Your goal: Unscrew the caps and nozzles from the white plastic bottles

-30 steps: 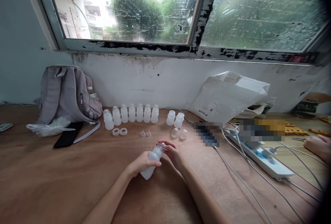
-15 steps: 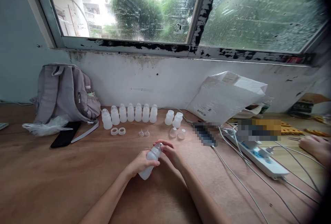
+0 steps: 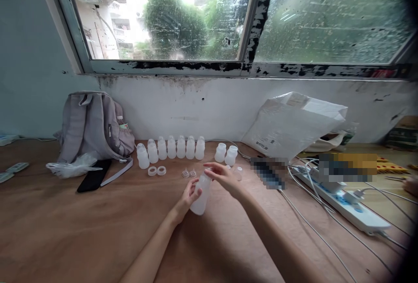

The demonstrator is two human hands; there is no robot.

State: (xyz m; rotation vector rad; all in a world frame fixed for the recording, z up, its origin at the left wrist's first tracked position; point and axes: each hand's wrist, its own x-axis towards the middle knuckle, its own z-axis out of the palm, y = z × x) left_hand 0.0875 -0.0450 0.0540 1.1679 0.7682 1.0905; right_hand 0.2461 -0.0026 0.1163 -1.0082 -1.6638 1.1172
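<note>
A translucent white baby bottle (image 3: 200, 203) leans slightly to the right above the table, its base low and its top up. Around its side, my left hand (image 3: 186, 198) is closed. The fingers of my right hand (image 3: 224, 176) grip the bottle's top, mostly covering it. Behind stand a row of several capped baby bottles (image 3: 171, 149) and two bottles without tops (image 3: 220, 153). Before them lie two white collar rings (image 3: 152, 171) and two clear nipples (image 3: 186, 173). One clear cap (image 3: 240, 173) shows right of my right hand, which partly hides another.
A grey backpack (image 3: 94, 122), a plastic bag (image 3: 73, 166) and a black flat case (image 3: 94, 177) are at the left. At the right are a white bag (image 3: 290, 122), a blurred phone, a power strip (image 3: 359, 215) and cables. Another person's hand (image 3: 410, 186) shows at the right edge.
The bottle has come more upright and moved slightly right. My right hand has shifted up over its top, now partly covering the clear caps. The camera view has shifted left.
</note>
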